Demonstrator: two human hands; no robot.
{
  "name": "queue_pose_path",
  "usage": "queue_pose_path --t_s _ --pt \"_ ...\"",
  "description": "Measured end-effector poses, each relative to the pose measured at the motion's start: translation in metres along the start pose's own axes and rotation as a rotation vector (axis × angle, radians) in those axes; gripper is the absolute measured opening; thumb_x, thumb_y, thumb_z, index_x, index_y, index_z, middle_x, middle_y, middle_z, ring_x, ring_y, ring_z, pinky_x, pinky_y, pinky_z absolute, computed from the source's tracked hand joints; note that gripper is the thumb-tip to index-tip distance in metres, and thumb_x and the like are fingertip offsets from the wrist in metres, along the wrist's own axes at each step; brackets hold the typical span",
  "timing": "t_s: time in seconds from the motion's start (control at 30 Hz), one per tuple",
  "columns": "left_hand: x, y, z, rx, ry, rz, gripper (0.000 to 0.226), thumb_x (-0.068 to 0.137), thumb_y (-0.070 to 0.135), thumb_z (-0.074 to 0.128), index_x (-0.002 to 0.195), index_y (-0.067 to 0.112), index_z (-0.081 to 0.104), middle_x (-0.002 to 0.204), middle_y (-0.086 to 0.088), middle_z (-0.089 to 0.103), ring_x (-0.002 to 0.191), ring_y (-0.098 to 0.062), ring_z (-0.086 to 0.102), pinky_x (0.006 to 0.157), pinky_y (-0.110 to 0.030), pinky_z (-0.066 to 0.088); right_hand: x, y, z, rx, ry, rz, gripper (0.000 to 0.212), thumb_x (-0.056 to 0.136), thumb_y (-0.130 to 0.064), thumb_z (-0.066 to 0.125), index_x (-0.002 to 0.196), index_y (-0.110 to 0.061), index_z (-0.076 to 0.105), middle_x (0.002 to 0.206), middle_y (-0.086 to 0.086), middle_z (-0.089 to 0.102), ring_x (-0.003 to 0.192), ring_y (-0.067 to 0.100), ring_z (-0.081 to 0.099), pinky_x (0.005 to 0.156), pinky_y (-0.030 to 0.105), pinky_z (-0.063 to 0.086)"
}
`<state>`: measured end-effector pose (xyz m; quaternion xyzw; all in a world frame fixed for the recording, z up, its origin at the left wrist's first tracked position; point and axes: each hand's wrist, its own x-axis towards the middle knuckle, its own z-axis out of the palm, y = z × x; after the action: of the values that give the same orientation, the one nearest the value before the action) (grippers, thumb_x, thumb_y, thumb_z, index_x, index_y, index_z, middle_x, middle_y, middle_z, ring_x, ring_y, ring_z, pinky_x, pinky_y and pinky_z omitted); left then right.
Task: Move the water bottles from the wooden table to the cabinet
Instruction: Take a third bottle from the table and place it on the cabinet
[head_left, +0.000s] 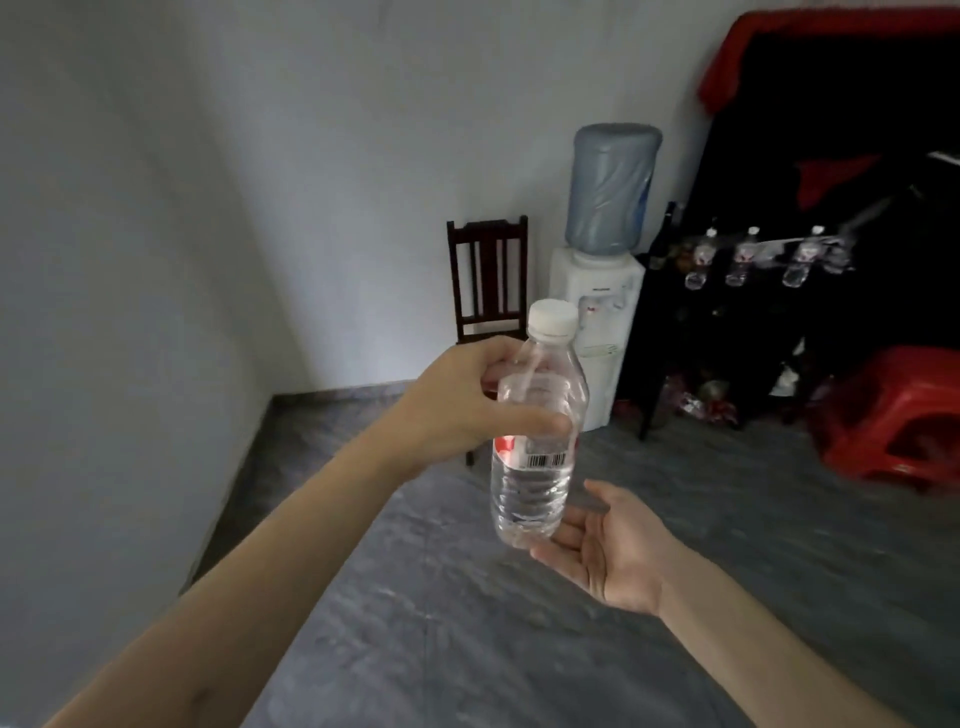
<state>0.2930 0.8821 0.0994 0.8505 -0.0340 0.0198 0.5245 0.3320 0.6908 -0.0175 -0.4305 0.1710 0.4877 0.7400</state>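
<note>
Left hand (457, 395) grips bottle (537, 447); right hand (608, 545) seemingly cupped.

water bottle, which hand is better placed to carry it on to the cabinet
Left. The left hand already grips the water bottle upright around its upper body; the right hand is open under its base.

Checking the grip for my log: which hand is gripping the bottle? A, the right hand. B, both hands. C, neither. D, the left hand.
D: the left hand wraps around the bottle above its label, while the right hand is open, palm up, beside the bottle's base.
</note>
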Motion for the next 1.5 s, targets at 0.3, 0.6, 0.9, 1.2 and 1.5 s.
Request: queue_pose_path --t_s 0.3,0.6,0.9,1.2,1.5 --pt "0.076 0.001 0.017 -0.019 -0.212 0.125 0.080 0.062 0.057 0.084 0.134 0.028 0.063 0.127 0.013 0.072 0.123 -0.011 0.065 0.110 -0.047 0.048 -0.009 -0.027 -0.017 0.159 0.114 -0.156 0.070 0.104 -0.047 0.026 0.122 0.012 0.061 0.121 0.031 0.065 0.116 0.041 0.063 0.082 0.039 0.057" --pt "0.118 -0.010 0.010 0.014 -0.373 0.180 0.082 0.065 0.060 0.078 0.139 0.031 0.058 0.132 0.019 0.067 0.125 -0.001 0.061 0.113 -0.040 0.047 0.007 -0.035 -0.014 0.244 0.172 -0.218 0.068 0.104 -0.046 0.031 0.120 0.012 0.062 0.120 0.031 0.066 0.105 0.039 0.067 0.078 0.040 0.058" --pt "0.163 -0.010 0.018 -0.059 -0.465 0.192 0.056 0.076 0.036 0.087 0.127 0.026 0.067 0.120 0.012 0.075 0.115 -0.005 0.069 0.108 -0.041 0.052 0.015 -0.055 -0.030 0.324 0.182 -0.275 0.072 0.103 -0.048 0.029 0.118 0.014 0.063 0.120 0.031 0.066 0.096 0.039 0.072 0.076 0.040 0.060" --pt "0.256 0.014 0.073 -0.081 -0.452 0.250 0.059 0.073 0.034 0.089 0.127 0.022 0.068 0.120 0.011 0.075 0.114 -0.004 0.069 0.106 -0.033 0.053 0.011 -0.134 -0.097 0.419 0.175 -0.335 0.070 0.101 -0.048 0.033 0.124 0.012 0.060 0.124 0.028 0.065 0.100 0.037 0.070 0.081 0.040 0.058" --pt "0.378 0.062 0.170 -0.064 -0.425 0.297 0.066 0.057 0.054 0.088 0.117 0.034 0.072 0.116 0.013 0.076 0.115 -0.008 0.069 0.108 -0.046 0.051 -0.006 -0.254 -0.196 0.409 0.183 -0.371 0.067 0.101 -0.049 0.032 0.126 0.006 0.061 0.125 0.023 0.066 0.100 0.033 0.068 0.079 0.035 0.058"
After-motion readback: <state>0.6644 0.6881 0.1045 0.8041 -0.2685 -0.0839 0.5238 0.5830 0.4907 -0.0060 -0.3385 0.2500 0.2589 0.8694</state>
